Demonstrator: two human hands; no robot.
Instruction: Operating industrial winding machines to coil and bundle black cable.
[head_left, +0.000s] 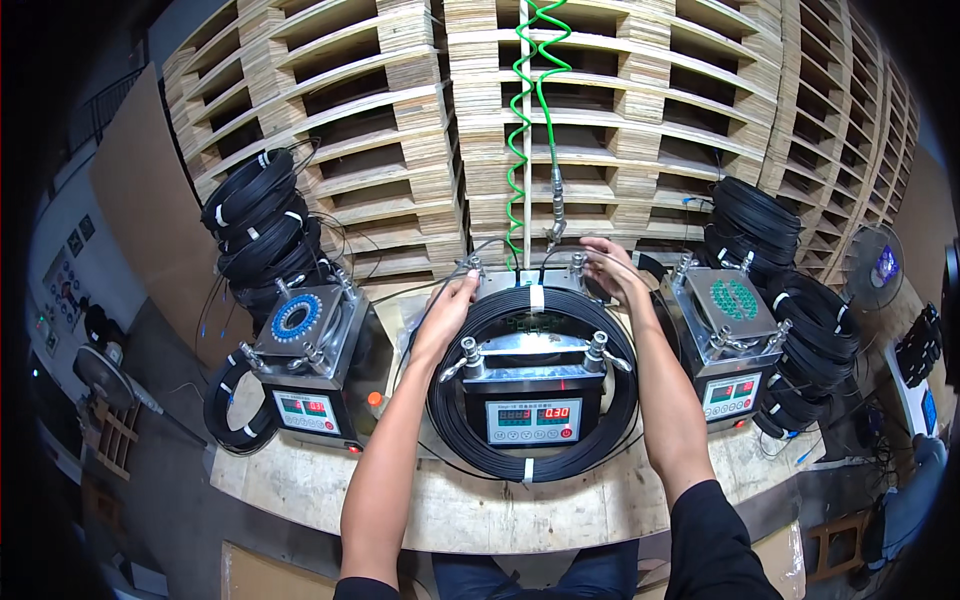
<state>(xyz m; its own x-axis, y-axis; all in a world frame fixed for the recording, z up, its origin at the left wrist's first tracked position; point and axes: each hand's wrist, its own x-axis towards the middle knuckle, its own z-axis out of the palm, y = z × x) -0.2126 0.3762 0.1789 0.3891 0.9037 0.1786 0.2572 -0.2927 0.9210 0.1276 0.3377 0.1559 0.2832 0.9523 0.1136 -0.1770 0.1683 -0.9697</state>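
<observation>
1. My left hand (452, 297) rests open-fingered on the far left rim of the black cable coil (470, 420)
2. My right hand (612, 270) pinches a thin black cable end at the coil's far right
3. The coil lies around the middle metal machine (533, 385) on the wooden bench (480, 515)
4. A green spiral hose (530, 110) hangs above

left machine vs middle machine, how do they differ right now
The left machine has a ring of blue caps on its top plate; the middle machine shows a bare clamped plate. A black cable coil lies around the middle machine, and both hands, left hand and right hand, rest at its back; the left machine is untouched. Both have red-digit front panels.
</observation>
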